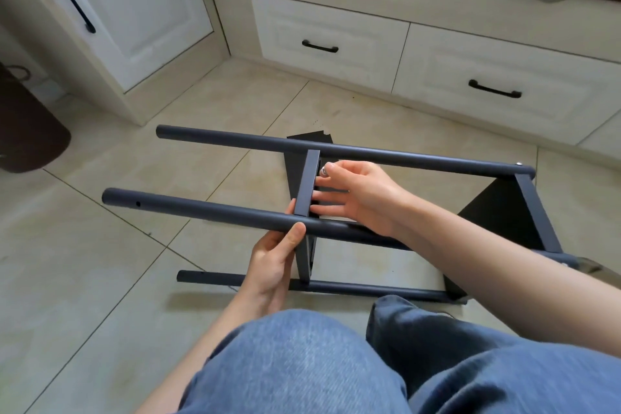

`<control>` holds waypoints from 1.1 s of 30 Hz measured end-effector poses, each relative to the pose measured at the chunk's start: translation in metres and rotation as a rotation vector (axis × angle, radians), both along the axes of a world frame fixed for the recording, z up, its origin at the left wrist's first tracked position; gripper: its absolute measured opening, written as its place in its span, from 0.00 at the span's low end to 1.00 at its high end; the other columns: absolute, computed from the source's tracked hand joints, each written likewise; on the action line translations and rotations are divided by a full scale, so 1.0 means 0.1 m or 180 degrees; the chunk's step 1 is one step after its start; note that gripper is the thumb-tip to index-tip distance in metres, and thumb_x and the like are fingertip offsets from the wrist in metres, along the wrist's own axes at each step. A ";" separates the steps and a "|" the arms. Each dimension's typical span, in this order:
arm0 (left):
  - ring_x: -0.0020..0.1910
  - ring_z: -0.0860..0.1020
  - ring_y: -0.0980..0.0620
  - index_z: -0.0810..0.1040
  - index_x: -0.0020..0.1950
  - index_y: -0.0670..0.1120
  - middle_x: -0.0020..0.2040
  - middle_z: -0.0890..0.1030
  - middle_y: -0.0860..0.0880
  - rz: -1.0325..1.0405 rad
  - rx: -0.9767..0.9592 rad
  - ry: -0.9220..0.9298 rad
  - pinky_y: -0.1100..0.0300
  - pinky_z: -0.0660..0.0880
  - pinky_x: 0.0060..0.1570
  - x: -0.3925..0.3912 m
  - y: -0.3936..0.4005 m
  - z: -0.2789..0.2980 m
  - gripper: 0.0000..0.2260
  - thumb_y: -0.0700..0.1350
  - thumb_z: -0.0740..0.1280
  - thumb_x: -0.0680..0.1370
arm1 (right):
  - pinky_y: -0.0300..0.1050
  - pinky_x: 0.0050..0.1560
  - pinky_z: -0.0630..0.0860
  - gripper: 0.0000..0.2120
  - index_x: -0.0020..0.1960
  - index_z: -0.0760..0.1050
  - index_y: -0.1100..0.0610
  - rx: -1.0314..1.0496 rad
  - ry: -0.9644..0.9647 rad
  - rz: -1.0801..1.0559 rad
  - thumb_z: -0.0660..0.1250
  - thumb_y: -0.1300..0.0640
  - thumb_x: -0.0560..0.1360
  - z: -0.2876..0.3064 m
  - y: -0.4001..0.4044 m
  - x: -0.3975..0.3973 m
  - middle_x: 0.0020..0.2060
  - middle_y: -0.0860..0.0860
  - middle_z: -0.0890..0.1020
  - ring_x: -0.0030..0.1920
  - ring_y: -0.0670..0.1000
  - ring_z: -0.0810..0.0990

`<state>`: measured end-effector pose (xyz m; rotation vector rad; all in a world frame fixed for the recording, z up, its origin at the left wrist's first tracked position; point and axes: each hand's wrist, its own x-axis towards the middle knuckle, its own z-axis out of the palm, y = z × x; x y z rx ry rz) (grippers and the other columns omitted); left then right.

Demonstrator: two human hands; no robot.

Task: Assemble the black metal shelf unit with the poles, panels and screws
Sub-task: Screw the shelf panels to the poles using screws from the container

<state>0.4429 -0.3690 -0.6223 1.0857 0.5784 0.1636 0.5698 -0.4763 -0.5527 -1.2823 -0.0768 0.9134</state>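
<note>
The black shelf unit lies on its side on the tiled floor. Three poles run left to right: a far pole (336, 148), a near upper pole (201, 208) and a low pole (336, 286) on the floor. A middle panel (308, 183) stands between them, and an end panel (534, 208) sits at the right with a screw head (519, 164) in the far pole. My left hand (272, 267) grips the near upper pole beside the middle panel, thumb on top. My right hand (356, 197) pinches a silver screw (324, 171) against the middle panel, its fingers reaching behind it.
White drawers with black handles (320, 46) line the back under a bed. A white cabinet door (134, 3) stands at the left, with a dark brown bin (30, 131) beside it. My jeans-clad knees (336, 363) fill the foreground.
</note>
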 end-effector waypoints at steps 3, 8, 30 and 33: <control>0.63 0.79 0.48 0.72 0.72 0.35 0.59 0.84 0.45 -0.0052 -0.0046 0.0002 0.53 0.68 0.73 0.03 0.05 -0.02 0.29 0.45 0.69 0.73 | 0.60 0.54 0.80 0.10 0.45 0.74 0.60 0.0063 0.0092 -0.0011 0.59 0.59 0.83 -0.03 0.00 0.03 0.51 0.60 0.81 0.51 0.62 0.83; 0.64 0.79 0.51 0.74 0.72 0.44 0.60 0.84 0.47 -0.0218 -0.0085 0.0113 0.56 0.68 0.70 -0.03 0.15 -0.07 0.28 0.46 0.70 0.72 | 0.61 0.54 0.80 0.09 0.46 0.74 0.61 0.0027 0.0256 0.0014 0.61 0.59 0.82 -0.13 0.01 0.08 0.59 0.66 0.78 0.55 0.66 0.82; 0.60 0.67 0.50 0.60 0.62 0.48 0.61 0.63 0.50 0.0823 0.1639 0.1513 0.57 0.64 0.59 0.00 0.07 0.16 0.41 0.56 0.83 0.61 | 0.55 0.53 0.82 0.08 0.48 0.77 0.58 -0.0888 -0.0785 0.0508 0.63 0.56 0.82 -0.16 -0.02 0.24 0.52 0.56 0.85 0.52 0.53 0.85; 0.62 0.63 0.49 0.58 0.60 0.47 0.59 0.59 0.51 0.1101 0.2620 0.1305 0.58 0.59 0.59 -0.03 0.04 0.18 0.42 0.54 0.84 0.59 | 0.53 0.54 0.82 0.08 0.48 0.77 0.58 -0.0923 -0.0870 0.0523 0.62 0.56 0.82 -0.19 -0.03 0.20 0.50 0.54 0.86 0.52 0.52 0.85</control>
